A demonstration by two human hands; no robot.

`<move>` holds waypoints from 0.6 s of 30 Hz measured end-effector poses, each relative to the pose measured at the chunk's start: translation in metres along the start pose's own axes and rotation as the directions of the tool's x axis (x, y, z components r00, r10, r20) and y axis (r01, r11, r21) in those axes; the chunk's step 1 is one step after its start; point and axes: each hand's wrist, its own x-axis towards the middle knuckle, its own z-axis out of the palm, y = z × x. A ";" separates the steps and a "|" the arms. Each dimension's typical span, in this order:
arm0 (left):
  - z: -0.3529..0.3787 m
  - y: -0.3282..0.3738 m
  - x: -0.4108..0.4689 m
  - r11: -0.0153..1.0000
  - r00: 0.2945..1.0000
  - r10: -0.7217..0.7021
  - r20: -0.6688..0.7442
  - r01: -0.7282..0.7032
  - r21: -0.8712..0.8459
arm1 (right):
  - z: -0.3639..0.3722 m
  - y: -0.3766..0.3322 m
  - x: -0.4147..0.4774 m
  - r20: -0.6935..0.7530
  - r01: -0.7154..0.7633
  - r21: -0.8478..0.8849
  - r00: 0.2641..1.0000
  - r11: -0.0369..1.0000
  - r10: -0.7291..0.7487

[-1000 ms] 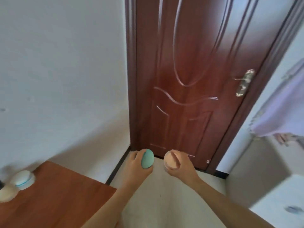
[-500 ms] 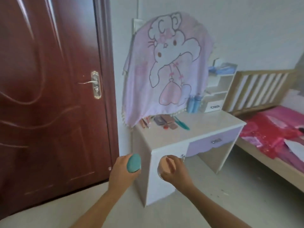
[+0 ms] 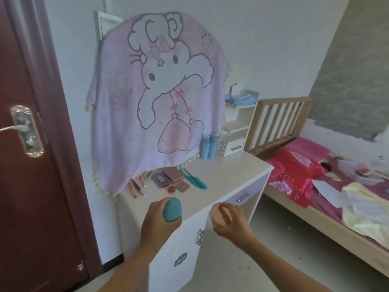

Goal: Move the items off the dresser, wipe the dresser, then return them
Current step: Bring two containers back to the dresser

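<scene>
Standing between door (image 3: 31,197) and bed (image 3: 299,178), the white dresser (image 3: 227,175) held cosmetics (image 3: 168,178); at its front edge the left hand (image 3: 154,222) gripped a teal sponge (image 3: 172,209), the right hand (image 3: 231,224) a peach sponge (image 3: 217,217).

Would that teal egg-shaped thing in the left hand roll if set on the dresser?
Probably yes: the teal egg-shaped thing is rounded all over, with no flat base showing. It seems light, since the left hand holds it up with fingers curled round it. Its matte surface looks unlikely to slip.
</scene>
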 end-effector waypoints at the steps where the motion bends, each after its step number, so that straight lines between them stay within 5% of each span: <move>1: 0.006 -0.003 0.013 1.000 1.000 -0.001 0.014 0.001 0.005 | -0.001 0.003 0.012 -0.006 -0.010 -0.002 1.000 1.000 0.010; 18: 0.175 -0.024 0.153 0.994 0.958 -0.106 0.266 0.091 0.066 | -0.044 0.120 0.159 -0.014 -0.114 -0.046 0.993 0.992 0.113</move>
